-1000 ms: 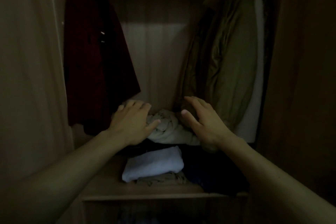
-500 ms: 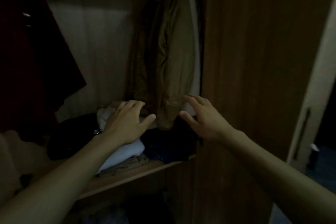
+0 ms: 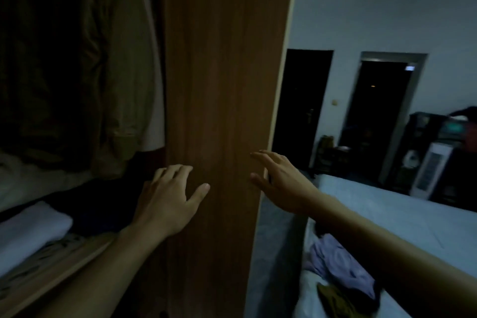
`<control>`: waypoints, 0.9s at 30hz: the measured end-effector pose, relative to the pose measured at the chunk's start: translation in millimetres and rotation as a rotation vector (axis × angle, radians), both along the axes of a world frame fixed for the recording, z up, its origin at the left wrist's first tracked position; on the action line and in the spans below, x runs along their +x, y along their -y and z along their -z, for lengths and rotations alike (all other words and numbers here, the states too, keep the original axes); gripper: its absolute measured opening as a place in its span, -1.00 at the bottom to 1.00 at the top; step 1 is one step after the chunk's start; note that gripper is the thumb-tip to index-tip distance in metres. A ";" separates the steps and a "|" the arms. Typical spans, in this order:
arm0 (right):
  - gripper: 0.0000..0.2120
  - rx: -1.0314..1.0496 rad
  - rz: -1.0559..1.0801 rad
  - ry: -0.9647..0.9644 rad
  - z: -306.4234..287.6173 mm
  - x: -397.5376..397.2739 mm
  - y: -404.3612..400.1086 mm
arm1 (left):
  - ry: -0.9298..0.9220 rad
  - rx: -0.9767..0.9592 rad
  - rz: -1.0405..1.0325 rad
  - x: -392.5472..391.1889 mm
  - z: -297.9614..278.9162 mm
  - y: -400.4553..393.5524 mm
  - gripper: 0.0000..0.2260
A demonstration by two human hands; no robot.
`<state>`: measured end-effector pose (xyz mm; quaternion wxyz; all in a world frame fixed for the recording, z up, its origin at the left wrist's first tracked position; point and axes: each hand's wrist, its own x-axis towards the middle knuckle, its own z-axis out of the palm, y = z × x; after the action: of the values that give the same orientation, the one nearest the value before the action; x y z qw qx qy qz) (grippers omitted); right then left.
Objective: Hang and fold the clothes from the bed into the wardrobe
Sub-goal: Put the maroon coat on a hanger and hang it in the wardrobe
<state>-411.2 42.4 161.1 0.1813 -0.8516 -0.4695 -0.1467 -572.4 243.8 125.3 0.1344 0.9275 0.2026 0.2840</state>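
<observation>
The wooden wardrobe door [image 3: 222,85] stands open in the middle of the view. My left hand [image 3: 169,199] hovers in front of it with fingers spread, holding nothing. My right hand [image 3: 280,179] reaches past the door's right edge, also empty and spread. On the left, an olive jacket [image 3: 103,67] hangs over the wardrobe shelf [image 3: 59,263], where a folded white cloth [image 3: 31,230] lies. At the lower right the bed [image 3: 402,222] carries a crumpled lilac garment [image 3: 338,263] and an olive-brown one [image 3: 333,297].
Two dark doorways [image 3: 382,116] open in the pale far wall. A dark cabinet with a white appliance [image 3: 431,170] stands at the far right behind the bed. Dark folded clothes [image 3: 103,204] lie on the shelf beside the white cloth.
My view has swung right, from the wardrobe interior to the door and the bed. Both hands have come off the clothes on the shelf and now hang empty in front of the door.
</observation>
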 end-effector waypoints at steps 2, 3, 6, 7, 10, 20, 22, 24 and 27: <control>-0.41 0.005 0.075 -0.009 0.1 1.3 27.5 | 0.023 0.007 0.069 12.8 -3.1 19.2 -0.41; -0.41 0.010 0.113 -0.016 1.0 2.0 41.4 | 0.032 0.014 0.102 19.7 -4.2 29.0 -0.41; -0.41 0.026 0.224 -0.029 6.6 5.0 86.3 | 0.055 0.009 0.190 42.9 -3.5 58.6 -0.41; -0.41 0.028 0.252 -0.032 9.5 6.3 103.0 | 0.055 0.003 0.209 51.1 -1.7 68.7 -0.40; -0.41 0.030 0.326 -0.063 19.3 10.0 158.0 | 0.018 -0.012 0.263 76.0 7.2 104.6 -0.41; -0.44 0.123 0.562 -0.115 54.0 27.8 366.7 | -0.102 0.068 0.496 144.4 24.0 296.3 -0.44; -0.44 0.150 0.590 -0.125 63.5 32.6 416.7 | -0.127 0.102 0.499 158.3 27.1 339.2 -0.45; -0.45 0.171 0.621 -0.136 74.8 40.4 472.3 | -0.148 0.123 0.506 174.2 30.1 384.6 -0.45; -0.45 0.209 0.685 -0.179 94.4 52.3 561.0 | -0.169 0.167 0.554 198.7 38.4 462.4 -0.47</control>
<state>-358.9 -518.6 66.6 0.2479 -0.9457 -0.1221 -0.1712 -373.6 -218.6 86.9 0.1128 0.9757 -0.0715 0.1739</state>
